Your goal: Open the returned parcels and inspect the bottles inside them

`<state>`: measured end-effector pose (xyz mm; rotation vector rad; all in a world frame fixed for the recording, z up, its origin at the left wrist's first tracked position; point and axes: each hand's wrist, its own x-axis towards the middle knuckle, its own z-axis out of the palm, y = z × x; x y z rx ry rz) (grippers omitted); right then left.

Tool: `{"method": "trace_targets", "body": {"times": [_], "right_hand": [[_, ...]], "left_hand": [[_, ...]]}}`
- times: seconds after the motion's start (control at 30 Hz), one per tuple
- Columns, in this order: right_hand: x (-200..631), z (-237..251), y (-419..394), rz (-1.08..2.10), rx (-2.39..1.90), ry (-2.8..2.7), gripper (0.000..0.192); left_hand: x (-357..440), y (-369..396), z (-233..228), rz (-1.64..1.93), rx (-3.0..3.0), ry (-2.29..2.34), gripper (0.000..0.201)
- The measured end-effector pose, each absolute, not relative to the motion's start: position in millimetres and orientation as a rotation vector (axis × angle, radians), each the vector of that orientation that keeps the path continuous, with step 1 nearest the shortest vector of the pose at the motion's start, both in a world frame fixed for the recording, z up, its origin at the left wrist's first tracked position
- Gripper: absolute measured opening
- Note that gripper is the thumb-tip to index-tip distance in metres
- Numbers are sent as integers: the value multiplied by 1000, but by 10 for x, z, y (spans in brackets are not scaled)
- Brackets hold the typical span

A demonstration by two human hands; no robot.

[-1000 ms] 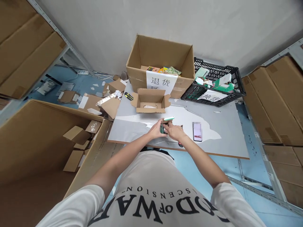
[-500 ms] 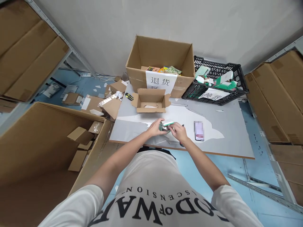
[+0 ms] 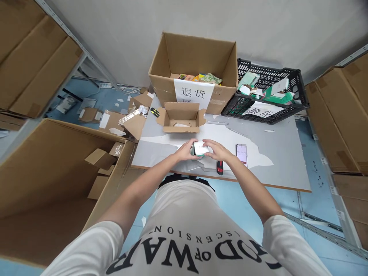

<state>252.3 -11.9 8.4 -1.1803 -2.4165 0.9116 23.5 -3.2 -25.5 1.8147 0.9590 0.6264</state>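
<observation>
A small white and green box [image 3: 200,148] is held between both hands just above the grey table [image 3: 281,153]. My left hand [image 3: 185,150] grips its left side and my right hand [image 3: 215,150] grips its right side and top. Beyond the hands stands a small open cardboard box [image 3: 181,119] with its flaps spread. A phone [image 3: 242,154] lies face up to the right of my right hand. A red and black cutter [image 3: 220,167] lies near the table's front edge, under my right wrist.
A large labelled cardboard box [image 3: 194,73] and a black plastic crate [image 3: 267,96] with green packages stand at the back of the table. A big open carton [image 3: 57,168] with cardboard scraps stands at the left. Shelves of flat cartons [image 3: 342,115] line both sides.
The box's lid, raised earlier, is now down, and both hands hold the box closed. The cutter, hidden under my right hand before, is now in view.
</observation>
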Motion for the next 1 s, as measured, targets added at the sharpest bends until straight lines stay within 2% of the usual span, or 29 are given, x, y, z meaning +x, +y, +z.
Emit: {"method": "trace_targets", "body": {"times": [0.1,0.2,0.43,0.57,1.0], "right_hand": [[2503,81,-129,876,-1186,-2411,32],[2486,62,-183,817,-1210,-2423,30],[2491,-52,-364,780,-1232,-2460,42],[2461,-125,-389,836,-1238,-2400,39],[2352,-70,-316,743,-1313,-2286,33]], "left_hand": [[213,-31,-253,634,1740,944,97],[210,-30,-272,617,1692,936,104],[180,17,-348,538,1781,931,93],[118,65,-400,468,1863,913,87],[27,109,-356,525,1862,946,98]]}}
